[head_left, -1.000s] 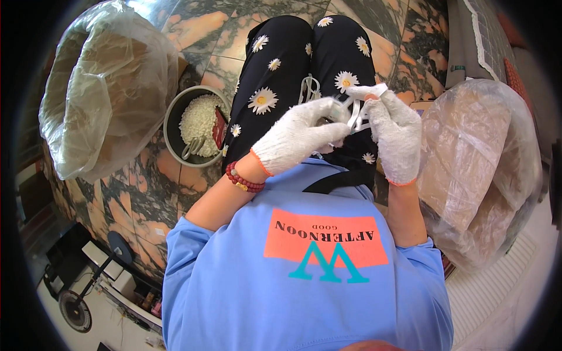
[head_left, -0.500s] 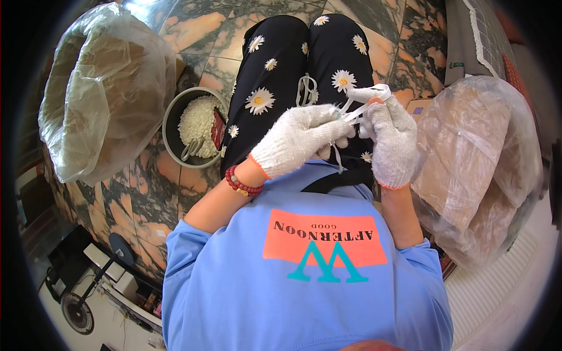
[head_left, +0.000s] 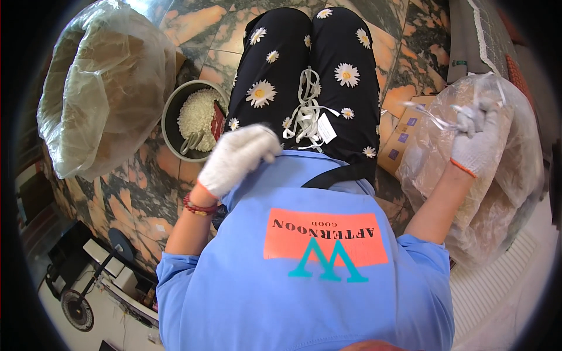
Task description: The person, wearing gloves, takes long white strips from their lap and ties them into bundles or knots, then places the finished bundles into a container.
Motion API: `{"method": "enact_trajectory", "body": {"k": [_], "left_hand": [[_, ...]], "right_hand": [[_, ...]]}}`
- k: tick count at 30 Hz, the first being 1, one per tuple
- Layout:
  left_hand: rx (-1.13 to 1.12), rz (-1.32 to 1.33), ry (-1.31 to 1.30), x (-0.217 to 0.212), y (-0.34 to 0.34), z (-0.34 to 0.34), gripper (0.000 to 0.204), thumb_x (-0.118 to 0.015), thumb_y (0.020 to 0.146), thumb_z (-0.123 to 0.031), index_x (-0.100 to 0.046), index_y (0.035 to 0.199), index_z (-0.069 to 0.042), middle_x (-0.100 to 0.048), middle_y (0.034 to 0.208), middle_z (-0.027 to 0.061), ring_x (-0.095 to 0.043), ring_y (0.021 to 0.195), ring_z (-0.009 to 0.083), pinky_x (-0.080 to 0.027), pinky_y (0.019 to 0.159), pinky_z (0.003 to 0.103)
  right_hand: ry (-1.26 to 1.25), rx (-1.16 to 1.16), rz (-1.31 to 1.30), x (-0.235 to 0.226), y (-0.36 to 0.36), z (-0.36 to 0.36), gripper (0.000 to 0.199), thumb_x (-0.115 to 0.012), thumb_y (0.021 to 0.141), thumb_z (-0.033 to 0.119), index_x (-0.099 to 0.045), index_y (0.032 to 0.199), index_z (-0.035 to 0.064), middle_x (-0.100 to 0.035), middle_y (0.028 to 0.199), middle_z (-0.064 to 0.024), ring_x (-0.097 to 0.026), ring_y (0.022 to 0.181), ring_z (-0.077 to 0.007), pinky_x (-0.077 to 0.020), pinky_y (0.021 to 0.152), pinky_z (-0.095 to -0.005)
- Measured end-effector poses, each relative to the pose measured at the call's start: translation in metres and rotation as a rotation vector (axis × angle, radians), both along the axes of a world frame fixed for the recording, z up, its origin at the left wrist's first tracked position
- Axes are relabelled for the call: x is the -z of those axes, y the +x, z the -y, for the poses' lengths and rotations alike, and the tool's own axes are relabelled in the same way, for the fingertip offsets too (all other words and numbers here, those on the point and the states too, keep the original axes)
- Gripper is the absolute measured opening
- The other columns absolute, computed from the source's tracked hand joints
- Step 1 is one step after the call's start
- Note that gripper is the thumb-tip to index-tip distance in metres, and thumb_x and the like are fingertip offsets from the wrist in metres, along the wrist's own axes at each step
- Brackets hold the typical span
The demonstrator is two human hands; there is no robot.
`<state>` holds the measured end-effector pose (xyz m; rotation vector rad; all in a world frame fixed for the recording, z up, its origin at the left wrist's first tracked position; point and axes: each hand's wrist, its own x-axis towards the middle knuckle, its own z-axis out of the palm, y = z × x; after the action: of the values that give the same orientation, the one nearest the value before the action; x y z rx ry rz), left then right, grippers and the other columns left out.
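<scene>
Worn on the head, looking steeply down over a blue shirt (head_left: 304,275) and flower-print lap (head_left: 304,76) to a marbled floor (head_left: 193,35). Close to the gloved left hand (head_left: 237,158) and right hand (head_left: 477,140). Wide fisheye, dark curved rim. Single view, nothing shared.

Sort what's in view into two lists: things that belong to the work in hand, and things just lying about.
In the work:
right hand, gloved, gripping a thin white strip over the clear bag
left hand, gloved, near the lap
white strips on the lap
metal bowl of white pieces

Lying about:
big clear bag at left
cardboard box
fan
</scene>
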<state>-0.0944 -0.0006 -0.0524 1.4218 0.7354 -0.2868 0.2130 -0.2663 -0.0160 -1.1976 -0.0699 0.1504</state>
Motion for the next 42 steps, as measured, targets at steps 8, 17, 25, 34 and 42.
{"method": "enact_trajectory", "body": {"k": [8, 17, 25, 34, 42], "left_hand": [[-0.310, -0.093, 0.661, 0.085, -0.072, -0.072, 0.027, -0.061, 0.097, -0.019, -0.067, 0.118, -0.003, -0.068, 0.091, 0.0076, -0.062, 0.074, 0.0183, -0.051, 0.070, 0.031], [-0.173, 0.293, 0.958, 0.043, 0.006, -0.033, 0.020, -0.071, 0.090, -0.015, -0.072, 0.108, -0.005, -0.073, 0.109, 0.0102, -0.071, 0.096, 0.0288, -0.056, 0.086, 0.035], [0.292, 0.549, 0.605, 0.017, 0.074, 0.013, 0.028, -0.070, 0.090, -0.018, -0.068, 0.114, -0.004, -0.070, 0.107, 0.0097, -0.068, 0.099, 0.0236, -0.054, 0.087, 0.033], [0.383, 0.525, 0.232, 0.007, 0.055, 0.009, 0.023, -0.054, 0.103, -0.015, -0.063, 0.088, -0.002, -0.059, 0.076, 0.0057, -0.059, 0.069, 0.0174, -0.049, 0.067, 0.031], [0.497, 0.540, 0.108, 0.001, 0.026, -0.009, 0.024, -0.053, 0.102, -0.018, -0.060, 0.084, -0.004, -0.056, 0.073, 0.0065, -0.056, 0.067, 0.0219, -0.048, 0.068, 0.033]], "right_hand": [[-0.852, -0.481, 0.522, 0.041, -0.096, -0.070, 0.026, -0.077, 0.088, 0.023, -0.071, 0.111, 0.0116, -0.068, 0.077, -0.0015, -0.062, 0.064, -0.0132, -0.0509, 0.062, -0.0296], [-1.429, -0.644, 1.072, 0.080, -0.124, -0.104, 0.015, -0.068, 0.089, 0.024, -0.068, 0.101, 0.0154, -0.065, 0.075, -0.0047, -0.068, 0.070, -0.0260, -0.0520, 0.061, -0.0387], [-0.587, -0.742, 0.144, 0.027, -0.109, -0.090, 0.005, -0.062, 0.099, 0.003, -0.065, 0.101, 0.0029, -0.063, 0.091, 0.0016, -0.055, 0.075, -0.0057, -0.0458, 0.066, -0.0212], [0.500, -0.634, -0.352, 0.002, -0.061, -0.064, 0.018, -0.043, 0.110, 0.017, -0.049, 0.095, 0.0084, -0.036, 0.065, 0.0032, -0.033, 0.048, -0.0077, -0.0436, 0.041, -0.0267], [0.029, 0.220, 0.057, -0.079, 0.076, 0.125, 0.010, -0.048, 0.101, 0.013, -0.053, 0.095, 0.0067, -0.045, 0.075, -0.0039, -0.036, 0.056, -0.0155, -0.0355, 0.053, -0.0302]]}}
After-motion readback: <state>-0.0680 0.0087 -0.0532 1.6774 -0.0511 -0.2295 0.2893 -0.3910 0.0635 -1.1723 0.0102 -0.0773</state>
